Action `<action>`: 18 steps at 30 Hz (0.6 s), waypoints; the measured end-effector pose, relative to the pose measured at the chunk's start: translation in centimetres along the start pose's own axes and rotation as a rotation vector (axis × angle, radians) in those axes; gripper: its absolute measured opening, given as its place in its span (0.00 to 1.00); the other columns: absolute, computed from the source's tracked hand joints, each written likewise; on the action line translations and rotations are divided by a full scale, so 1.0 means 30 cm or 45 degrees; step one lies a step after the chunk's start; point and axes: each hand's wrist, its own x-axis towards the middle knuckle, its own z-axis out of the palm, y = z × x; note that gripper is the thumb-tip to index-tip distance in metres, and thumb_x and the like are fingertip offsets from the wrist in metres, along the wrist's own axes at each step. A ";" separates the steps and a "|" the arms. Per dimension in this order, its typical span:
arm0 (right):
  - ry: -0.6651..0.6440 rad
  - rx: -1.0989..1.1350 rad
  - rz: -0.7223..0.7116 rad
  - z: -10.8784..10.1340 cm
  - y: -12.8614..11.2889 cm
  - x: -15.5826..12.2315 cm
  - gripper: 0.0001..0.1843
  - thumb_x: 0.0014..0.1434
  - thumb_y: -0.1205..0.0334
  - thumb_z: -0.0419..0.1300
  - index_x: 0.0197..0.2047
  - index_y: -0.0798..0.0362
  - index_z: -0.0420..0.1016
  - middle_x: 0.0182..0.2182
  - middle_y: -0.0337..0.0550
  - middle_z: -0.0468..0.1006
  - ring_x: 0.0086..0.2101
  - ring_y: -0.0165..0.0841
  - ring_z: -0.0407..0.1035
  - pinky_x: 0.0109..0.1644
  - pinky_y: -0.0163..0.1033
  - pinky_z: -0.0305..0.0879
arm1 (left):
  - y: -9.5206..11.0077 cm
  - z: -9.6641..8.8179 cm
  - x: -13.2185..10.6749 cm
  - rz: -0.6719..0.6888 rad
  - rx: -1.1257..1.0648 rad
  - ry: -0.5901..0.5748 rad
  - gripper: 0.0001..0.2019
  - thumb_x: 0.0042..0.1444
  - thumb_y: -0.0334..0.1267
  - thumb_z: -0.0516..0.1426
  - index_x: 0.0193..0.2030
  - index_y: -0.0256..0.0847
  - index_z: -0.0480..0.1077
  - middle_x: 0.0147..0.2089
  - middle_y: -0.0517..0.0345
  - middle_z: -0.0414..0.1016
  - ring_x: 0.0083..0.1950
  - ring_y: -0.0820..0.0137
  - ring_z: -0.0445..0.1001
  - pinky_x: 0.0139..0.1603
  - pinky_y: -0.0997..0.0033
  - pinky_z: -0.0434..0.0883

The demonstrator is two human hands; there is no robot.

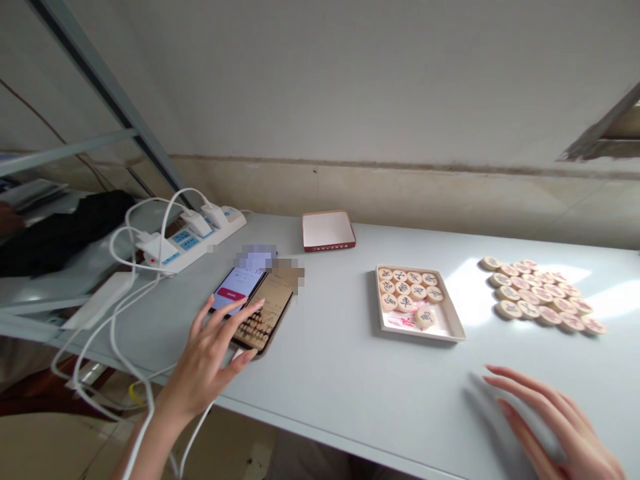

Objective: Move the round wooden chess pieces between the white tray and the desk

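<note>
My left hand [213, 357] lies over two phones side by side, fingers spread and nothing gripped. One fingertip rests on the right phone [260, 320], whose screen shows a picture of round pieces; the left phone [235, 283] has a red button on its screen. My right hand [555, 420] hovers open above the table's front right, holding nothing. Beyond it is a shallow white box tray [453, 327] with several xiangqi pieces in rows and one loose xiangqi piece [425, 319] near its front. More xiangqi pieces [543, 293] lie grouped on the right, some marked red.
A red-edged box lid [329, 230] lies at the back near the wall. On the left, a white power strip [200, 240] holds several plugs, and white cables [117, 320] loop over the table edge. A metal frame [100, 73] rises behind them.
</note>
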 end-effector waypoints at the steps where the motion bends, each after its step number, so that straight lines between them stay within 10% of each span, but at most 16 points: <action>1: -0.004 -0.002 0.001 -0.001 -0.002 0.000 0.15 0.58 0.55 0.46 0.46 0.49 0.66 0.43 0.44 0.71 0.41 0.37 0.67 0.39 0.41 0.66 | -0.002 0.002 -0.002 0.004 -0.010 0.004 0.27 0.56 0.50 0.44 0.61 0.44 0.49 0.59 0.56 0.62 0.59 0.64 0.58 0.65 0.56 0.39; 10: 0.002 0.002 0.022 -0.002 -0.011 0.006 0.15 0.58 0.55 0.46 0.45 0.48 0.66 0.42 0.44 0.71 0.40 0.37 0.67 0.38 0.40 0.66 | -0.008 0.014 -0.009 0.000 0.003 -0.004 0.27 0.56 0.52 0.44 0.60 0.44 0.51 0.57 0.53 0.64 0.57 0.63 0.60 0.64 0.53 0.39; 18: 0.018 -0.023 0.044 -0.012 0.002 0.007 0.14 0.58 0.55 0.47 0.46 0.47 0.66 0.43 0.43 0.71 0.43 0.38 0.66 0.42 0.43 0.62 | 0.023 -0.039 0.014 -0.073 -0.127 0.327 0.20 0.57 0.44 0.43 0.56 0.45 0.55 0.56 0.53 0.65 0.56 0.63 0.61 0.62 0.53 0.46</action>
